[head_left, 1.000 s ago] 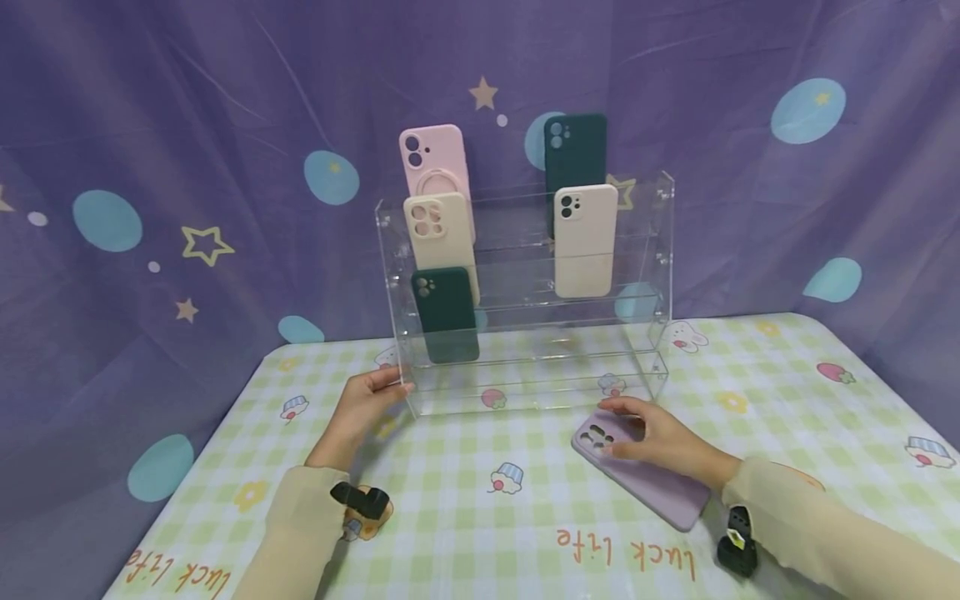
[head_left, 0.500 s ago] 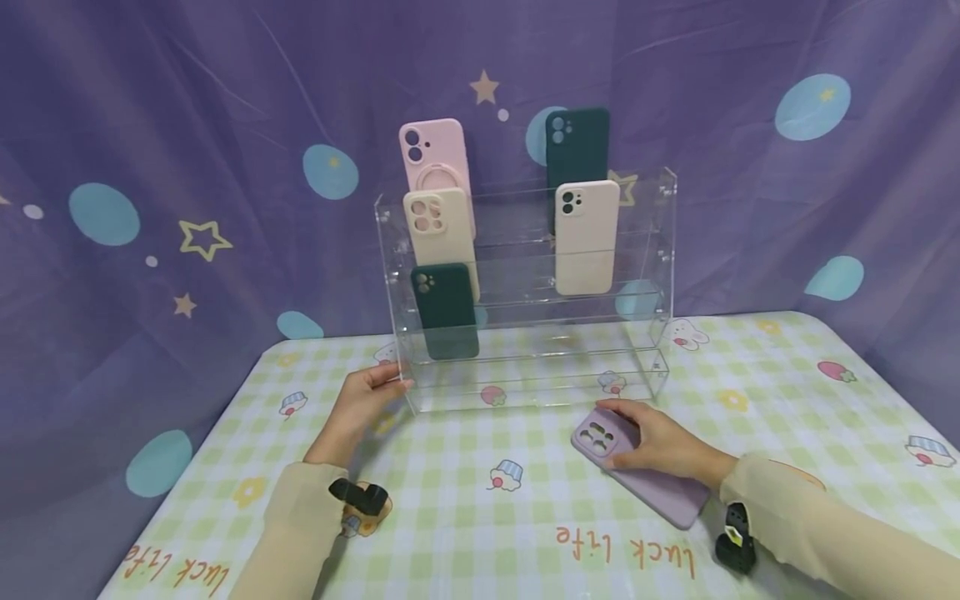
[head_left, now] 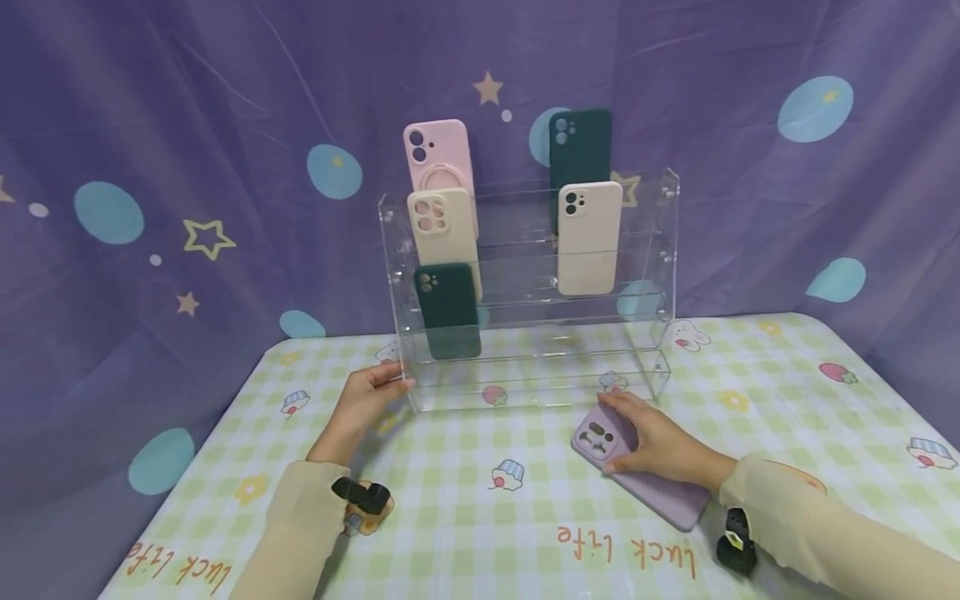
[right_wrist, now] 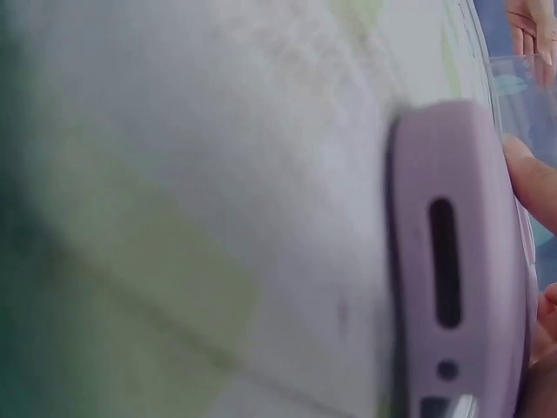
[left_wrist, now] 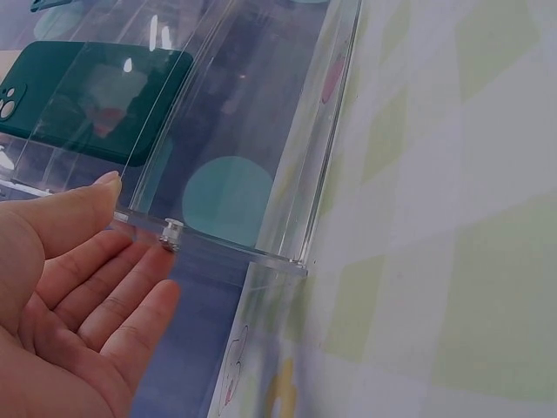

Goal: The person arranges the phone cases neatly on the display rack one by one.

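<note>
A clear acrylic display stand point(head_left: 525, 333) stands on the table with its tiers facing me. My left hand point(head_left: 366, 402) holds its left side panel low down, thumb at the front edge and fingers behind. In the left wrist view the left hand point(left_wrist: 96, 296) is close by a dark green phone case point(left_wrist: 96, 100). My right hand point(head_left: 652, 442) grips a light purple phone case point(head_left: 660, 496) across its width, thumb on the near edge and fingertips at the far one. The purple case point(right_wrist: 461, 261) lies flat, camera cutouts toward the stand; its lower end faces the right wrist camera.
On the stand's left are a pink case point(head_left: 438, 150), a cream case point(head_left: 446, 242) and a dark green case point(head_left: 450, 312). To its right, a white case point(head_left: 588, 242) overlaps another dark green case point(head_left: 581, 146). A purple curtain point(head_left: 225, 125) hangs behind the checked tablecloth point(head_left: 442, 508).
The right thumb has shifted from the camera cutouts to the purple case's near edge, settling the grip. The left hand stays at the stand's side. The view drifts slightly.
</note>
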Tool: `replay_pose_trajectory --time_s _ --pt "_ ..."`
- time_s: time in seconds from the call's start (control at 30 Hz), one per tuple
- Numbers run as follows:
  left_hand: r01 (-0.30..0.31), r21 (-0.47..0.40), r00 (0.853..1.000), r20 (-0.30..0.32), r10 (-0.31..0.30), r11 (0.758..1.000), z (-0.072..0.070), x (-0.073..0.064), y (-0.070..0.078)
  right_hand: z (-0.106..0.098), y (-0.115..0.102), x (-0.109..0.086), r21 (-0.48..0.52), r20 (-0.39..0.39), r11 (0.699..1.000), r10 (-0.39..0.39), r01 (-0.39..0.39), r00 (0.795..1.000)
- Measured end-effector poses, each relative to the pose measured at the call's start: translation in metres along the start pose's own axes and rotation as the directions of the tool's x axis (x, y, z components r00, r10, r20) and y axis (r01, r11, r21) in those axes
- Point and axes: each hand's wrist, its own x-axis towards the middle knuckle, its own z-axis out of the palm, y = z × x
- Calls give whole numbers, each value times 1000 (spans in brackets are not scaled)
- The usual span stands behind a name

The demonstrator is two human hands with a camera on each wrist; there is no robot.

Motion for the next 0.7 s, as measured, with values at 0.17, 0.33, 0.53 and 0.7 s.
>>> replay_pose_trajectory --time_s 0.17,0.33,0.53,0.7 --pt "1 6 1000 6 -1 1000 0 -1 1 -3 -4 0 -21 -40 1000 -5 4 999" --pt "1 9 1000 24 -1 1000 -1 -3 2 -8 -9 -4 26 -91 999 45 -42 995" --pt "7 15 1000 15 -8 1000 -1 1 -1 -18 -19 -6 122 -204 992 31 -6 978" --pt "9 7 1000 13 -9 1000 -2 1 -3 -31 -27 -8 289 -175 955 113 -59 978"
